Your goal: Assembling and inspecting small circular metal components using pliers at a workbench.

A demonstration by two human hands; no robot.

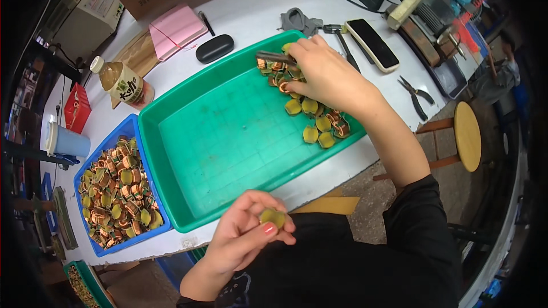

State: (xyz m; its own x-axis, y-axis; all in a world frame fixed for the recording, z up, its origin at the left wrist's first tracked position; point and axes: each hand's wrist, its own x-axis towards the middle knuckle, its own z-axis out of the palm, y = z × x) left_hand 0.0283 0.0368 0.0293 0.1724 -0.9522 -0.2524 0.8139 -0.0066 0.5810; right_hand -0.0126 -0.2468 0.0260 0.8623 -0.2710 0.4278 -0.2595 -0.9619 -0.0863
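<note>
My left hand [242, 234], in front of the green tray's near edge, pinches a small wire coil [273, 217] with a yellow-green end plate facing up. Over the right end of the green plastic tray [200, 221] is my right hand [325, 71], its fingers curled round a grey metal bar-like tool [276, 57] whose kind I cannot make out. The tool points left from the fingers, and its other end is hidden. Beneath and beside this hand lie several copper coils [310, 106] with yellow-green plates, some partly covered by the fingers.
Left of the green tray, a blue tray [162, 225] is heaped with similar coils. A drink bottle [128, 82], cup [68, 141], black case [214, 49] and pink notebook [178, 31] stand behind and left. On the right are a phone [372, 45], pliers [416, 97] and stool [468, 137].
</note>
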